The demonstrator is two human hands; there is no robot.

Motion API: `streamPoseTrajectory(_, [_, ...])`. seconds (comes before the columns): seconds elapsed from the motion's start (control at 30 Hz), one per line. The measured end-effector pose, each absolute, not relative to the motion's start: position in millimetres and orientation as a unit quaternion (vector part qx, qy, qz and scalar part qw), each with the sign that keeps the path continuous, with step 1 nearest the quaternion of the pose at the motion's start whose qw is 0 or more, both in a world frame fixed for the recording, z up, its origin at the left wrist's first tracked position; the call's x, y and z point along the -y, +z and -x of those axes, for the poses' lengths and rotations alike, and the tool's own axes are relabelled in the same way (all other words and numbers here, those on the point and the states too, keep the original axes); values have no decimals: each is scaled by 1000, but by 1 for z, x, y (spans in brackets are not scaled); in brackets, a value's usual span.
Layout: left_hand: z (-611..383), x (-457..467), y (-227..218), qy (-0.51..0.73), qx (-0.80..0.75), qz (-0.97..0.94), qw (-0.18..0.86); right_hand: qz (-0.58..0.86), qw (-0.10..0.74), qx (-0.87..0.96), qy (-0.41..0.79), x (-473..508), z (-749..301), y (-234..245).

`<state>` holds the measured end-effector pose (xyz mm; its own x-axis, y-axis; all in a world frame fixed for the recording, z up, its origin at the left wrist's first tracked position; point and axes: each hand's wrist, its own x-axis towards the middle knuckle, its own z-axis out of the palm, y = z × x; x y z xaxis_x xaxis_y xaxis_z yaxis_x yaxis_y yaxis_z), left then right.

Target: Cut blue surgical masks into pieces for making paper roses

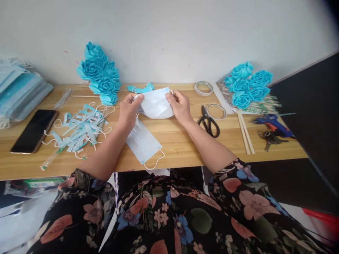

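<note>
My left hand (129,112) and my right hand (180,106) each pinch one end of a white face mask (156,103), spread open between them above the wooden table (180,144). A second, pale blue mask (143,143) lies flat on the table just below my left wrist, its ear loop near the front edge. Small blue cut pieces (140,88) sit just behind the held mask.
A phone (35,130) and a pile of cut mask strips (81,130) lie at left, packs of masks (19,91) at far left. Blue mask-roses (100,74) (247,84) stand at the back. Scissors (209,121), tape rolls (203,88), sticks (245,132), a glue gun (272,123) and keys lie at right.
</note>
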<state>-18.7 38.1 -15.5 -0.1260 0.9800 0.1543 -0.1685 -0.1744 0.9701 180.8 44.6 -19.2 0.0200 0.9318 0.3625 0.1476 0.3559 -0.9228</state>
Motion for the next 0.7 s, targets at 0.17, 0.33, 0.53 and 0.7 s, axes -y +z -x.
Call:
streamPoseTrajectory(0.17, [15, -35, -15, 609, -464, -513, 388, 438, 517, 625, 388, -42, -181, -22])
streamPoseTrajectory(0.33, [14, -33, -10, 587, -474, -562, 337, 473, 542, 615, 321, -47, -184, -24])
streamPoseTrajectory(0.53, [22, -40, -14, 608, -470, -538, 345, 487, 577, 572, 321, -58, -188, -32])
streamPoseTrajectory(0.7, [24, -43, -21, 617, -428, -485, 448, 477, 602, 542, 341, -65, -194, -34])
